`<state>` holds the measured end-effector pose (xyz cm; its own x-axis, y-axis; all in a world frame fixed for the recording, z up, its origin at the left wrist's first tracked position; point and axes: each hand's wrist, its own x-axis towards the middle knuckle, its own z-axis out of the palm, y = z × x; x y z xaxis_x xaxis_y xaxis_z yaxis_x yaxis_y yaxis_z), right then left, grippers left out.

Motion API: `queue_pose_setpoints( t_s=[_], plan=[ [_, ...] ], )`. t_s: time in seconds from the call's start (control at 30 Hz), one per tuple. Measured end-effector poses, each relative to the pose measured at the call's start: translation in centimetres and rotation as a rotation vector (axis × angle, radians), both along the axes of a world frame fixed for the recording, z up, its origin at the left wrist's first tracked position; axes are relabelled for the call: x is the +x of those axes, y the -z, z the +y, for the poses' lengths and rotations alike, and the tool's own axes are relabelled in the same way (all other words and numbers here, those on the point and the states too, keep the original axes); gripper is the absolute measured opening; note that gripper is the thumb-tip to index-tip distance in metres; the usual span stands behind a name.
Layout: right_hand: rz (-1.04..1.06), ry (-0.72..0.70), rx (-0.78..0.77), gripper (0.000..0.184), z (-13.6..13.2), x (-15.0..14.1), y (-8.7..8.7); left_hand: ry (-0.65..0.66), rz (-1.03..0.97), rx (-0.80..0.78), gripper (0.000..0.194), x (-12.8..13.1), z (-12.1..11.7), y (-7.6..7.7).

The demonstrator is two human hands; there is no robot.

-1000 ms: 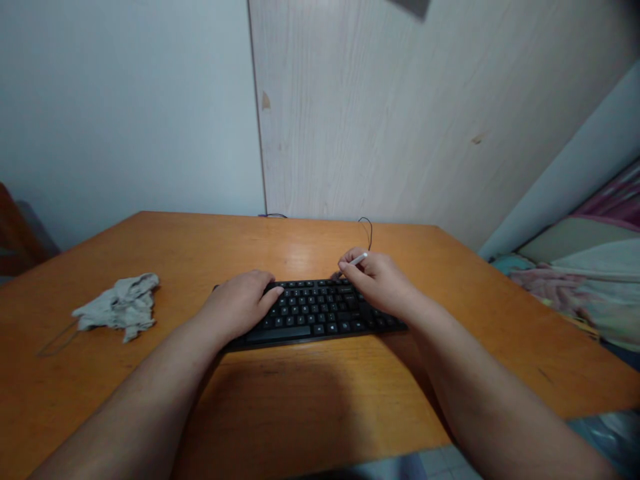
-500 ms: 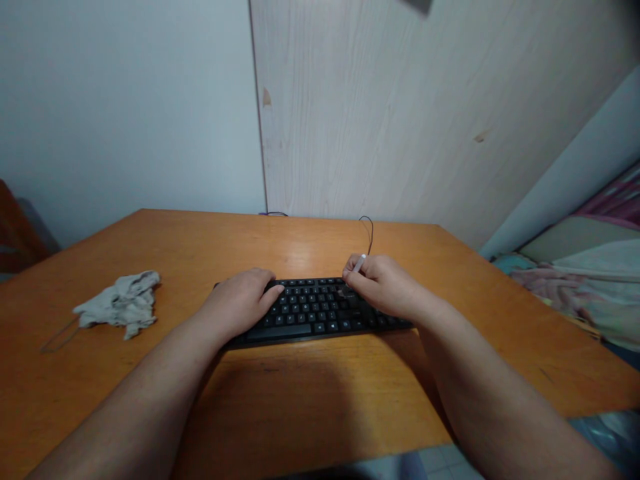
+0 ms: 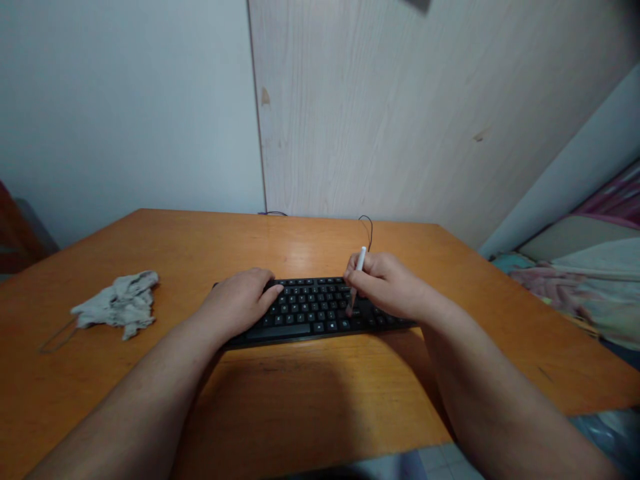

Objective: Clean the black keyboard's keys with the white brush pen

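Observation:
A black keyboard [image 3: 300, 309] lies on the wooden table in front of me. My left hand [image 3: 245, 298] lies over its left end, fingers over the far edge and thumb on the keys, gripping it. In the pinched fingers of my right hand [image 3: 377, 277] is a slim brush [image 3: 361, 259] with a white handle. Its dark, blurred tip points down onto the keys right of the middle. My right hand and wrist cover part of the keyboard's right end.
A crumpled grey cloth [image 3: 123, 301] with a loop of string lies on the left of the table [image 3: 280, 413]. The thin keyboard cable [image 3: 371, 233] runs toward the back edge by the wall. Piled fabric [image 3: 575, 280] is at the right.
The brush in my right hand has tilted more upright, its tip now farther down the keys and toward me. My left hand and the keyboard have stayed put.

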<state>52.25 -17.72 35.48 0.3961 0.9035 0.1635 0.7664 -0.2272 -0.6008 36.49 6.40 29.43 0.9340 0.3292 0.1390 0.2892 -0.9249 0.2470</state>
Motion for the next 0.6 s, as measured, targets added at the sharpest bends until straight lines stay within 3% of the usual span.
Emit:
queue_pose_setpoints(
  t_s=[0.13,0.3,0.53,0.6],
  plan=[
    [0.072,-0.065,0.051,0.032,0.1,-0.4,0.1,0.005,-0.005,-0.003,0.045,0.0,0.1,0.1],
    [0.146,-0.116,0.000,0.028,0.2,-0.5,0.5,-0.002,-0.003,-0.012,0.044,0.0,0.1,0.1],
    [-0.053,0.099,-0.097,0.029,-0.4,0.7,-0.1,0.007,-0.002,-0.011,0.044,0.0,0.1,0.0],
    [-0.015,0.086,-0.074,0.029,-0.5,0.7,-0.2,0.005,0.001,-0.011,0.044,0.0,0.0,-0.1]
  ],
)
